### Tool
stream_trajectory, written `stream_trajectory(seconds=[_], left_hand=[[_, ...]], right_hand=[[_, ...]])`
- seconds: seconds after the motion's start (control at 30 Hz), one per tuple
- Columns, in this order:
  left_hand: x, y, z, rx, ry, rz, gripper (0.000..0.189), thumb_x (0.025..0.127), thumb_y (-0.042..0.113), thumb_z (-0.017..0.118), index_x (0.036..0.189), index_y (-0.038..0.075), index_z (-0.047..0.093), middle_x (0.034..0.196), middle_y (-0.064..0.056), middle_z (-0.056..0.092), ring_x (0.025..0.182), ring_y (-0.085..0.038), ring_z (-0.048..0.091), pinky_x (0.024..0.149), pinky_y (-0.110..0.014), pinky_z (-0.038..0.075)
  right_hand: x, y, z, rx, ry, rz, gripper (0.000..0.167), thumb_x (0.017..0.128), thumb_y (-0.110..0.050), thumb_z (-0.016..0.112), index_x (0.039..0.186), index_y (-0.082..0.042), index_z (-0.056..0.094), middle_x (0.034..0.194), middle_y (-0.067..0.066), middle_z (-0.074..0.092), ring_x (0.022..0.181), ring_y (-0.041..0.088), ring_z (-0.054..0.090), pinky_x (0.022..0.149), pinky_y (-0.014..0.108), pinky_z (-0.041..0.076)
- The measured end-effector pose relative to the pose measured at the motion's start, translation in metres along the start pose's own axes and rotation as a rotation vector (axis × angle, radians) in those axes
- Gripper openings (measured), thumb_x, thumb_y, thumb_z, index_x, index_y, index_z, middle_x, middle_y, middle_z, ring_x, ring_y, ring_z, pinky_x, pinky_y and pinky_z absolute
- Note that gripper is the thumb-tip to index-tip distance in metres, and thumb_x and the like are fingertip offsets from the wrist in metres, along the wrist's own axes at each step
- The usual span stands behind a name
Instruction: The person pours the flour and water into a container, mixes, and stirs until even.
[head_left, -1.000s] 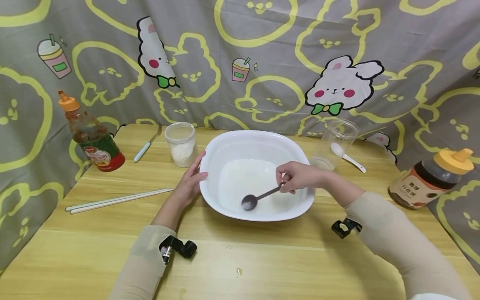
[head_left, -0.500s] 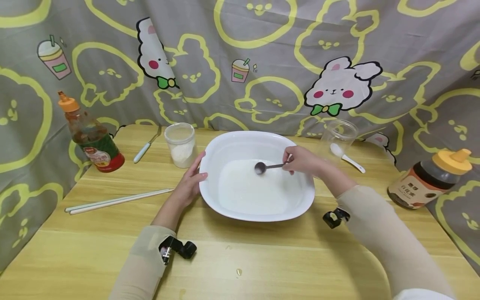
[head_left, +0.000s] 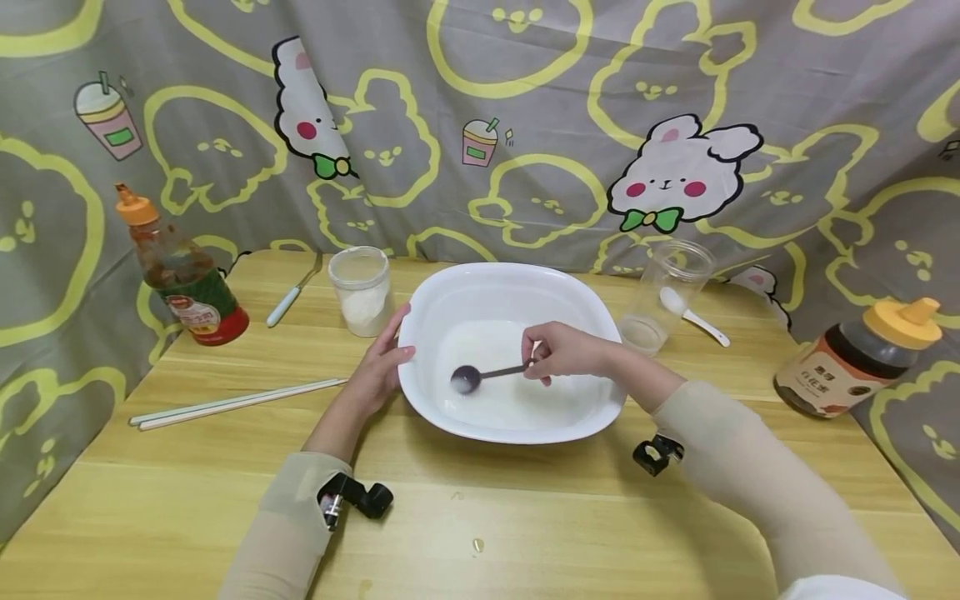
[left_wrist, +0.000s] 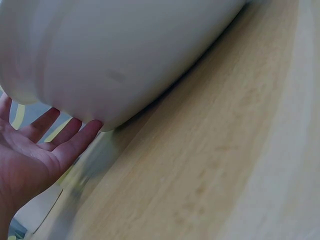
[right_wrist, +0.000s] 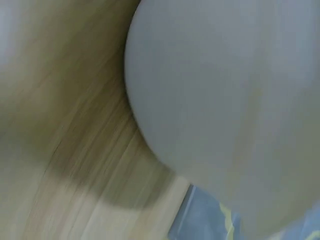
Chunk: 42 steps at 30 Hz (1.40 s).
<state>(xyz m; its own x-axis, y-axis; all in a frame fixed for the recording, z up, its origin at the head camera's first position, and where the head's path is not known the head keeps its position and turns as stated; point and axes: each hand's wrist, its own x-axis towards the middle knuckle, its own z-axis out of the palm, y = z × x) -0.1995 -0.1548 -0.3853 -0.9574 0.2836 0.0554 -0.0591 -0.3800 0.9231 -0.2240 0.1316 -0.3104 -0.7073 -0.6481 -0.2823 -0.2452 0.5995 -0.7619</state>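
A white basin (head_left: 600, 321) stands mid-table, holding a shallow whitish liquid (head_left: 495, 346). Against its left side lies my left hand (head_left: 375, 372), thumb at the rim; in the left wrist view the fairly straight fingers (left_wrist: 75, 142) touch the outer wall with their tips, and the palm is away from it. Over the basin, my right hand (head_left: 562, 350) pinches the handle end of a dark round-bowled spoon (head_left: 467, 380). The spoon's bowl is in the left front part of the basin, at the liquid. The right wrist view shows the basin's outer wall (right_wrist: 200, 100), with the hand hidden.
Behind the left hand stands a jar of white powder (head_left: 363, 292). A clear empty jar (head_left: 660, 292) and white spoon (head_left: 697, 321) are right of the basin. A red sauce bottle (head_left: 191, 292), blue-handled tool (head_left: 285, 304), chopsticks (head_left: 240, 404) and honey bottle (head_left: 840, 367) lie farther out.
My right hand has swept the spoon around in the basin: first to the back, then forward and left to the near-left part. The left hand and basin have stayed in place.
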Motion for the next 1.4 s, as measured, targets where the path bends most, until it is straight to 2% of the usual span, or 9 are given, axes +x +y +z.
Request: stream_trajectory(seconds=[0.13, 0.37, 0.57, 0.7, 0.83, 1.0, 1.13, 1.27, 1.4], left_hand=[[0.000, 0.000, 0.000, -0.006, 0.008, -0.004, 0.069, 0.079, 0.006, 0.046, 0.139, 0.022, 0.017, 0.135, -0.017, 0.022, 0.109, -0.033, 0.037, 0.076, -0.037, 0.046], [0.000, 0.002, 0.000, -0.010, 0.010, -0.019, 0.069, 0.079, 0.006, 0.047, 0.139, 0.023, 0.018, 0.137, -0.014, 0.021, 0.114, -0.038, 0.030, 0.086, -0.049, 0.035], [-0.001, 0.002, 0.000, 0.005, 0.010, -0.026, 0.068, 0.079, 0.006, 0.047, 0.139, 0.023, 0.018, 0.138, -0.013, 0.019, 0.115, -0.037, 0.030, 0.085, -0.047, 0.037], [-0.001, 0.002, 0.001, -0.003, 0.003, -0.020, 0.069, 0.079, 0.006, 0.046, 0.139, 0.022, 0.017, 0.138, -0.014, 0.019, 0.116, -0.039, 0.027, 0.086, -0.048, 0.035], [-0.001, 0.002, 0.003, -0.008, 0.002, -0.015, 0.069, 0.079, 0.005, 0.046, 0.139, 0.023, 0.017, 0.137, -0.015, 0.020, 0.115, -0.039, 0.029, 0.084, -0.046, 0.038], [-0.001, 0.002, 0.003, -0.017, 0.001, -0.005, 0.069, 0.079, 0.004, 0.045, 0.139, 0.022, 0.016, 0.137, -0.016, 0.020, 0.111, -0.033, 0.036, 0.079, -0.038, 0.044], [-0.001, 0.003, 0.002, -0.024, 0.001, -0.007, 0.069, 0.079, 0.004, 0.045, 0.139, 0.021, 0.016, 0.138, -0.015, 0.019, 0.113, -0.033, 0.034, 0.078, -0.036, 0.045], [-0.001, 0.004, 0.002, -0.014, 0.003, -0.021, 0.069, 0.079, 0.005, 0.046, 0.139, 0.023, 0.016, 0.138, -0.014, 0.019, 0.115, -0.036, 0.030, 0.081, -0.039, 0.043], [-0.001, 0.005, 0.002, -0.005, 0.003, -0.030, 0.069, 0.079, 0.006, 0.047, 0.139, 0.024, 0.016, 0.138, -0.013, 0.018, 0.117, -0.039, 0.027, 0.085, -0.045, 0.038]], right_hand=[[-0.018, 0.007, -0.009, -0.024, -0.019, 0.013, 0.008, 0.077, -0.006, 0.059, 0.080, -0.005, 0.051, 0.053, 0.007, 0.052, 0.047, 0.017, 0.040, 0.047, 0.023, 0.031], [-0.036, 0.013, -0.033, -0.121, 0.167, 0.150, 0.011, 0.076, -0.005, 0.058, 0.083, 0.000, 0.051, 0.056, 0.006, 0.052, 0.053, 0.020, 0.049, 0.050, 0.027, 0.034], [-0.021, 0.016, -0.034, -0.142, 0.275, 0.155, 0.011, 0.077, -0.004, 0.058, 0.083, 0.001, 0.050, 0.055, 0.006, 0.055, 0.056, 0.024, 0.051, 0.051, 0.025, 0.034], [-0.002, 0.012, -0.024, -0.103, 0.287, 0.108, 0.013, 0.078, -0.005, 0.059, 0.083, 0.001, 0.049, 0.055, 0.007, 0.056, 0.063, 0.033, 0.054, 0.054, 0.025, 0.034], [0.012, 0.003, -0.009, -0.055, 0.236, 0.053, 0.014, 0.078, -0.007, 0.060, 0.084, 0.000, 0.049, 0.057, 0.007, 0.057, 0.065, 0.034, 0.054, 0.052, 0.025, 0.033], [0.015, -0.006, 0.005, -0.005, 0.094, 0.002, 0.013, 0.078, -0.008, 0.060, 0.084, -0.002, 0.050, 0.056, 0.007, 0.055, 0.054, 0.027, 0.048, 0.049, 0.024, 0.031], [0.003, -0.008, 0.007, 0.008, -0.043, -0.024, 0.010, 0.078, -0.007, 0.059, 0.083, -0.003, 0.051, 0.054, 0.007, 0.053, 0.046, 0.015, 0.037, 0.045, 0.022, 0.028], [-0.016, -0.005, -0.002, -0.025, -0.133, -0.056, 0.008, 0.077, -0.004, 0.059, 0.079, -0.006, 0.052, 0.052, 0.006, 0.051, 0.045, 0.021, 0.042, 0.044, 0.020, 0.029], [-0.036, -0.001, -0.018, -0.057, -0.156, -0.046, 0.009, 0.075, -0.001, 0.059, 0.075, -0.006, 0.052, 0.052, 0.005, 0.049, 0.050, 0.026, 0.048, 0.048, 0.021, 0.034]])
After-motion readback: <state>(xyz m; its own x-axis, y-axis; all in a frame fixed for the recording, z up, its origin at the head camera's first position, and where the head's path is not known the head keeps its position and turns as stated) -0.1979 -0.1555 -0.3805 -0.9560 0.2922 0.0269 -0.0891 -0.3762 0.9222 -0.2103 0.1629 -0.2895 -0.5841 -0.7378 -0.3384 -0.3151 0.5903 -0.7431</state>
